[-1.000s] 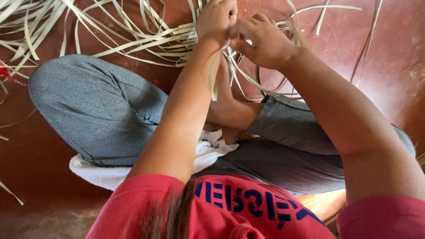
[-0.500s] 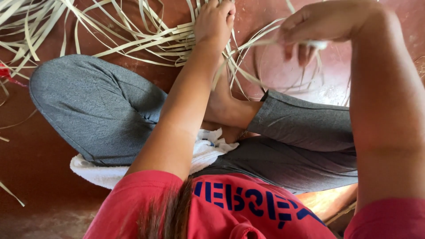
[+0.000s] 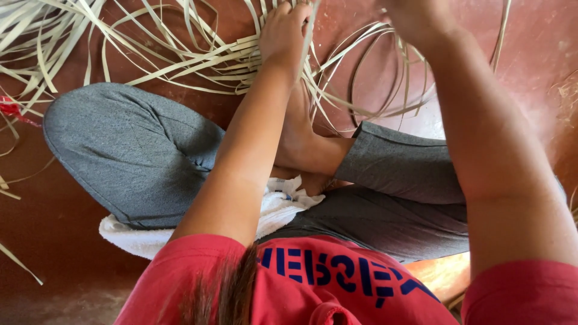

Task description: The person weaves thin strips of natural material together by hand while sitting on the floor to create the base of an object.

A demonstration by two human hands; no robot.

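Note:
I sit cross-legged on a red-brown floor with a spread of pale flat weaving strips (image 3: 198, 60) in front of me. My left hand (image 3: 286, 30) presses down on the strips where they cross, fingers closed over them near the top edge. My right hand (image 3: 415, 18) is raised at the upper right, mostly cut off by the frame's edge, with thin looping strips (image 3: 373, 72) trailing below it. Whether it grips one is hidden. My bare foot (image 3: 301, 138) lies under the left forearm.
Grey trousers (image 3: 132, 150) cover both knees, and a white towel (image 3: 138, 238) lies under my legs. More loose strips (image 3: 30, 36) fan out at the far left beside a small red object (image 3: 9, 108). A red shirt fills the bottom of the view.
My right hand left the left hand, swung out to the right and rose to the top edge, drawing strips into loops. The left hand stayed pressed on the strips.

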